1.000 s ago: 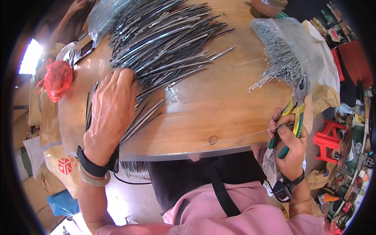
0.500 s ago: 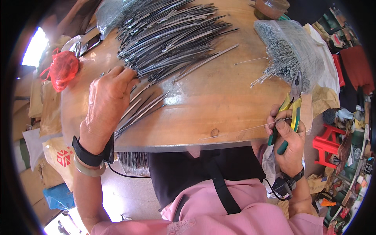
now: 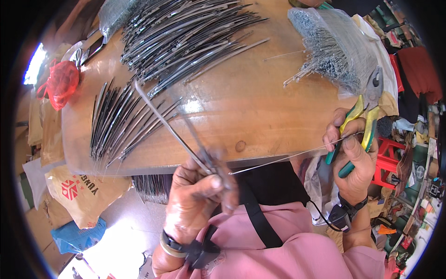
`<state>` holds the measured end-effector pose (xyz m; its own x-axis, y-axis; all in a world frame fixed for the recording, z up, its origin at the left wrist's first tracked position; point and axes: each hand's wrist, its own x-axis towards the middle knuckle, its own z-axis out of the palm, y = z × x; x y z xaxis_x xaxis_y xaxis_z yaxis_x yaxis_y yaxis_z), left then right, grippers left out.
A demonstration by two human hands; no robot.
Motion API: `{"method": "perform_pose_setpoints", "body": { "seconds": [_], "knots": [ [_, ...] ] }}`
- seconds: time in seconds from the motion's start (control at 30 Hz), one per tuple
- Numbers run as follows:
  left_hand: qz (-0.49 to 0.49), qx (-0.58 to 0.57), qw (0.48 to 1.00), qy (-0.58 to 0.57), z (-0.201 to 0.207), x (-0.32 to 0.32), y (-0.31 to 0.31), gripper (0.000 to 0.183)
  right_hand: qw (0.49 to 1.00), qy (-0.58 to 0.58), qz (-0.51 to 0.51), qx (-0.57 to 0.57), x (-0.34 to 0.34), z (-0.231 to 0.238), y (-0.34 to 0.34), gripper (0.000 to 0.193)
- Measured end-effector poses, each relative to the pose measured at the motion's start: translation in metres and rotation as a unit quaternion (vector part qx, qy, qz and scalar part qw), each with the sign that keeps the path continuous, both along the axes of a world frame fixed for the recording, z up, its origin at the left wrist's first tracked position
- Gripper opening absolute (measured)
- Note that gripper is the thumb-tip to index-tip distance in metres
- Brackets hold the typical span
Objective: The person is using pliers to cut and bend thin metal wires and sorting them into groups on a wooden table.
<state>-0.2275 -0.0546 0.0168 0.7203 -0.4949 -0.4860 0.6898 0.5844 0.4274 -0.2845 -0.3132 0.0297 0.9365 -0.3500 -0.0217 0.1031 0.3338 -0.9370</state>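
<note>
One long, flat strip point(image 3: 163, 120) now slants up from the left hand point(image 3: 197, 188), whose grip is closed around its lower end; half a second ago that hand was at the large pile point(image 3: 181, 42). The right hand point(image 3: 357, 160) keeps its grip folded about the pliers point(image 3: 368, 124) and a thin wire point(image 3: 283, 159), the wire's free end now just beside the left hand. Uncovered, the smaller bundle point(image 3: 114, 123) lies fanned on the surface point(image 3: 227, 116).

Dark strips point(image 3: 186, 42) on wooden table point(image 3: 265, 111)
</note>
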Motion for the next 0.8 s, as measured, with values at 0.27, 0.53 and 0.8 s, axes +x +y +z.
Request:
{"method": "perform_pose_setpoints", "body": {
  "seconds": [0.27,0.53,0.8],
  "knots": [
    [-0.086,0.218,0.967,-0.102,-0.009,-0.012,0.000,0.019,0.988,-0.011,0.003,-0.152,0.000,0.006,0.004,0.023],
    [-0.215,0.268,0.924,-0.170,-0.007,-0.009,0.000,0.015,0.954,0.033,0.096,-0.282,-0.006,-0.009,0.005,0.019],
    [-0.418,0.278,0.843,-0.193,-0.013,0.005,0.008,0.013,0.970,0.095,0.099,-0.199,-0.009,-0.043,0.032,0.013]
  ]
}}
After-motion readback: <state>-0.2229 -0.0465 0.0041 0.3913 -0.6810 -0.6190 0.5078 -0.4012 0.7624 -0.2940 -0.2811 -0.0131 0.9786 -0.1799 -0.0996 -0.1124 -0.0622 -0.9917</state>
